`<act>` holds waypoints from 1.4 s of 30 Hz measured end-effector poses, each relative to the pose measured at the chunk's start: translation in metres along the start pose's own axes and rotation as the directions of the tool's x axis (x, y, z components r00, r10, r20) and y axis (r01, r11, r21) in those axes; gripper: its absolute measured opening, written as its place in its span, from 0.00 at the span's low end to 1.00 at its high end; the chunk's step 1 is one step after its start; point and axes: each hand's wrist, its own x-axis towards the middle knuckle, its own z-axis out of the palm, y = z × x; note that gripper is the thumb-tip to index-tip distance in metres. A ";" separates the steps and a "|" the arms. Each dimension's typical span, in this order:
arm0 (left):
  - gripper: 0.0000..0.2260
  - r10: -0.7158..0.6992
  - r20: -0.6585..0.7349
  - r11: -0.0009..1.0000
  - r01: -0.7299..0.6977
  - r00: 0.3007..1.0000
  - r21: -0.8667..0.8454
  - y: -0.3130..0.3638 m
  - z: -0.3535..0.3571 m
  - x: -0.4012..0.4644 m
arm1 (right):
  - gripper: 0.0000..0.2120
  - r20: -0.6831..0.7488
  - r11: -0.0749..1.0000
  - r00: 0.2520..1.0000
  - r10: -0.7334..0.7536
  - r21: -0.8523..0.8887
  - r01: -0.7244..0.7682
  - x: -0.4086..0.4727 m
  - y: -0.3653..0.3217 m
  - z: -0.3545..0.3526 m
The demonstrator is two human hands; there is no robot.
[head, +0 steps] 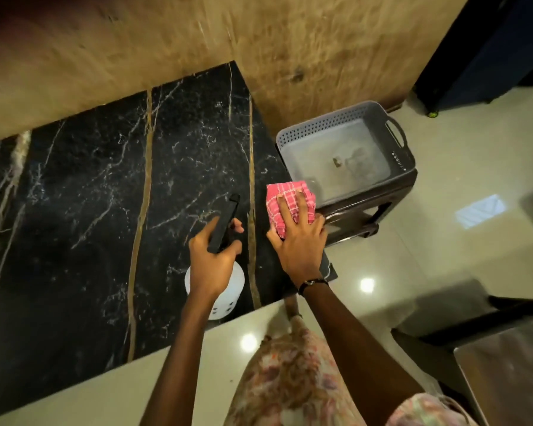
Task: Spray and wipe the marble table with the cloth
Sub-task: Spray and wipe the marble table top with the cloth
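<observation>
The person stands at the near edge of the marble table, which is black with thin white lines and a few gold stripes running across it. It sits against a brown wall.

The left hand is wrapped around the black top of a spray bottle. The fingers are curled tight on the black part, and one fingertip pokes out on the far side of it. The black nozzle sticks out past the hand, pointing away over the table. The white round body of the bottle hangs under the hand, close to the table's near edge.

The right hand lies flat on a pink checked cloth. The fingers are straight and spread, pressing the cloth down on the table. They are not curled around it. The cloth sits under the fingers and sticks out beyond them, right at the table's right edge, just past the last gold stripe. A dark band is on that wrist.

The two hands are near each other, with a gold stripe between them.

Just beside the table, past the cloth, a grey basket with small holes rests on a dark stool. There is something small and blurry inside the basket. The floor is pale and shiny.
</observation>
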 end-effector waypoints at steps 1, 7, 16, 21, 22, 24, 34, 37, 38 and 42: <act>0.17 0.000 0.006 1.000 0.000 1.000 -0.003 -0.002 0.002 -0.009 | 0.38 0.003 1.000 1.000 0.006 0.008 -0.006 -0.012 0.005 -0.001; 0.16 0.041 0.019 0.999 -0.041 0.999 -0.005 -0.008 0.014 -0.061 | 0.34 0.004 0.999 1.000 -0.021 0.031 0.021 -0.078 0.036 -0.009; 0.15 -0.080 -0.084 0.987 0.067 0.993 -0.145 -0.029 0.018 -0.117 | 0.32 -0.007 0.983 0.991 -0.130 0.127 0.130 -0.106 0.068 -0.009; 0.16 -0.106 -0.154 0.989 0.088 0.982 -0.122 -0.052 0.019 -0.140 | 0.31 0.033 0.987 0.991 -0.131 0.099 0.127 -0.060 0.043 -0.013; 0.15 -0.103 -0.166 0.990 0.085 0.981 -0.115 -0.055 0.020 -0.146 | 0.31 0.049 0.985 0.987 -0.152 0.085 0.148 -0.057 0.041 -0.013; 0.14 -0.108 -0.204 0.989 0.084 0.973 -0.120 -0.060 0.019 -0.156 | 0.31 0.054 0.954 0.953 -0.298 0.051 0.295 -0.060 0.052 -0.010; 0.15 -0.170 -0.342 0.978 0.116 0.924 -0.174 -0.085 0.000 -0.182 | 0.28 0.028 0.337 0.352 -0.935 -0.233 0.912 -0.049 0.123 -0.005; 0.15 -0.192 -0.388 0.973 0.122 0.901 -0.197 -0.091 -0.013 -0.184 | 0.37 0.095 0.109 0.146 -0.985 -0.319 0.942 -0.037 0.097 -0.006; 0.15 -0.199 -0.405 0.972 0.125 0.893 -0.201 -0.094 -0.018 -0.185 | 0.41 0.115 0.065 0.106 -0.988 -0.318 0.946 -0.037 0.086 -0.005; 0.15 -0.201 -0.460 0.969 0.108 0.865 -0.221 -0.103 -0.042 -0.189 | 0.44 0.136 0.033 0.068 -0.988 -0.248 0.968 -0.054 0.029 0.009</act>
